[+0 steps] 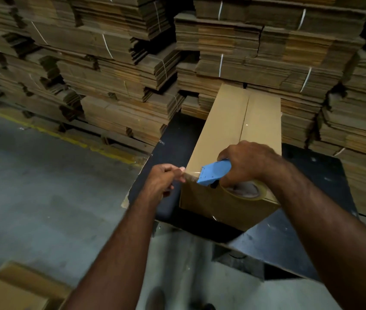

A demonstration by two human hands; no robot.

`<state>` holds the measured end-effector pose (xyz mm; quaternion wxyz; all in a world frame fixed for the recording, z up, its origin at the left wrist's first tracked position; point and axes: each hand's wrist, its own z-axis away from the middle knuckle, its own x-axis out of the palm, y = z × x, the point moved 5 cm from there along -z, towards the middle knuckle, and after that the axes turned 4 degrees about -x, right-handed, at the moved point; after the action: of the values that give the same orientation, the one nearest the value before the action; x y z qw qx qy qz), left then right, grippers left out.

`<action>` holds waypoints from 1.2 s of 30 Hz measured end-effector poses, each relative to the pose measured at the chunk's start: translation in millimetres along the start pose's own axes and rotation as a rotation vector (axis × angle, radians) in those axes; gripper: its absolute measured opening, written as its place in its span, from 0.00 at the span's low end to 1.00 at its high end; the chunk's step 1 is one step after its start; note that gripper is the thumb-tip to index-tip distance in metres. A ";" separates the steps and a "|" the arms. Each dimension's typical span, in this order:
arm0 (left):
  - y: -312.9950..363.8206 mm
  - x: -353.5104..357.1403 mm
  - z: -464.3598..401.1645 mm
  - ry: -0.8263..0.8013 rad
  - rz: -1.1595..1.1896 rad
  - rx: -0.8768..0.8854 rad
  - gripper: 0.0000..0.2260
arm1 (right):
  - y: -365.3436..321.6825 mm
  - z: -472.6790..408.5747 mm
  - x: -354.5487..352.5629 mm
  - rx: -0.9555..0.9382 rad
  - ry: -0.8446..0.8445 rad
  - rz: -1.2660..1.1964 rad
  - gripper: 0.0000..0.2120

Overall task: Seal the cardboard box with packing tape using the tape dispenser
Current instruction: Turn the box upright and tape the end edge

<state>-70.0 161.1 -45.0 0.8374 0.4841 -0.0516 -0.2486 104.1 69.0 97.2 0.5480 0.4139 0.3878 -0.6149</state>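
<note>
A long brown cardboard box lies on a black table, its two top flaps closed with a seam running lengthwise. My right hand grips a blue tape dispenser held over the box's near end, with its roll of clear tape below my hand. A short strip of clear tape stretches from the dispenser's mouth to my left hand, which pinches its free end just left of the box's near corner.
Tall stacks of strapped flat cardboard fill the background right behind the table. Grey concrete floor with a yellow line lies to the left. Another brown carton sits at the bottom left. Feet show at the bottom edge.
</note>
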 end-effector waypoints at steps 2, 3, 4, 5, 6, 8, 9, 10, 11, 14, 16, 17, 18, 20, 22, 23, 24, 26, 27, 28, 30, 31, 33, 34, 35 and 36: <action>-4.4 -1.9 -3.0 -0.048 0.003 -0.054 0.09 | -0.4 1.1 -0.7 0.018 -0.013 -0.018 0.28; -7.5 -6.1 -5.9 -0.033 -0.042 -0.060 0.12 | -0.7 1.8 -1.1 0.026 -0.018 -0.022 0.28; -9.2 -11.8 -7.9 0.001 -0.142 -0.034 0.16 | -0.8 1.6 -1.2 0.034 -0.027 -0.021 0.28; -9.9 -17.9 -8.3 0.065 -0.259 0.021 0.23 | -1.4 2.2 -1.4 0.039 -0.030 -0.019 0.28; -7.7 -22.6 -7.4 0.141 -0.330 0.120 0.27 | -1.9 2.6 -1.4 0.044 -0.031 -0.021 0.28; 0.2 -15.6 6.4 0.153 -0.325 0.374 0.30 | -2.5 2.4 -1.4 0.054 -0.033 -0.031 0.28; 2.1 -4.4 18.4 0.093 -0.320 0.461 0.32 | -2.8 2.7 -1.8 0.060 -0.035 -0.037 0.28; 1.0 8.2 30.3 0.022 -0.323 0.503 0.34 | -2.3 2.7 -2.0 0.066 -0.041 -0.044 0.28; -4.8 19.2 36.9 -0.038 -0.322 0.501 0.36 | -2.4 3.3 -2.3 0.071 -0.046 -0.049 0.28; -25.8 27.5 32.4 -0.113 -0.354 0.415 0.38 | -3.2 2.8 -3.2 0.087 -0.054 -0.050 0.28; -28.9 20.4 30.9 -0.094 -0.421 0.427 0.37 | -3.8 1.6 -0.9 0.087 -0.063 -0.052 0.29; -23.5 16.3 33.3 -0.045 -0.425 0.492 0.37 | -3.6 1.5 -0.2 0.088 -0.066 -0.047 0.30; -13.9 15.0 38.1 0.011 -0.417 0.607 0.38 | -3.1 1.7 -0.3 0.096 -0.072 -0.045 0.30; 1.8 22.1 46.3 0.054 -0.472 0.827 0.38 | -4.2 3.5 -2.3 0.108 -0.083 -0.045 0.29; 7.7 34.0 48.1 0.062 -0.622 0.891 0.38 | -6.0 4.9 -3.1 0.110 -0.085 -0.028 0.28; 9.6 37.6 48.3 0.081 -0.676 0.876 0.38 | -6.5 5.1 -2.8 0.109 -0.084 -0.019 0.28; 10.5 39.4 48.5 0.111 -0.716 0.877 0.39 | -6.4 4.7 -2.3 0.109 -0.084 -0.015 0.29; 9.3 42.8 47.4 0.144 -0.786 0.912 0.41 | -5.3 4.5 -2.5 0.099 -0.082 -0.032 0.31; 8.1 43.8 46.9 0.143 -0.806 0.921 0.41 | -5.2 5.3 -2.4 0.083 -0.086 -0.044 0.30; 7.8 43.5 46.2 0.149 -0.815 0.937 0.41 | -5.2 5.6 -2.6 0.068 -0.090 -0.049 0.30; 7.3 42.1 44.1 0.167 -0.817 0.947 0.40 | -4.7 8.1 -3.7 0.045 -0.082 -0.051 0.28; 7.3 41.5 43.3 0.175 -0.815 0.941 0.40 | -4.5 9.4 -4.1 0.038 -0.073 -0.055 0.27; 7.5 42.1 42.8 0.193 -0.810 0.936 0.40 | -4.3 12.4 -4.5 0.022 -0.050 -0.068 0.26; 8.4 43.8 44.9 0.205 -0.802 0.933 0.40 | -4.0 14.1 -4.8 0.010 -0.037 -0.074 0.26; 9.3 45.8 48.2 0.228 -0.796 0.926 0.40 | -3.7 16.0 -5.3 -0.003 -0.022 -0.078 0.25; 10.5 47.5 52.4 0.264 -0.781 0.909 0.38 | -2.9 17.7 -6.3 -0.015 -0.010 -0.086 0.25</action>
<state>-41.9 102.1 -15.9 0.3933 0.8027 0.1330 -0.4282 100.1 55.0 109.4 0.5260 0.3899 0.4069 -0.6369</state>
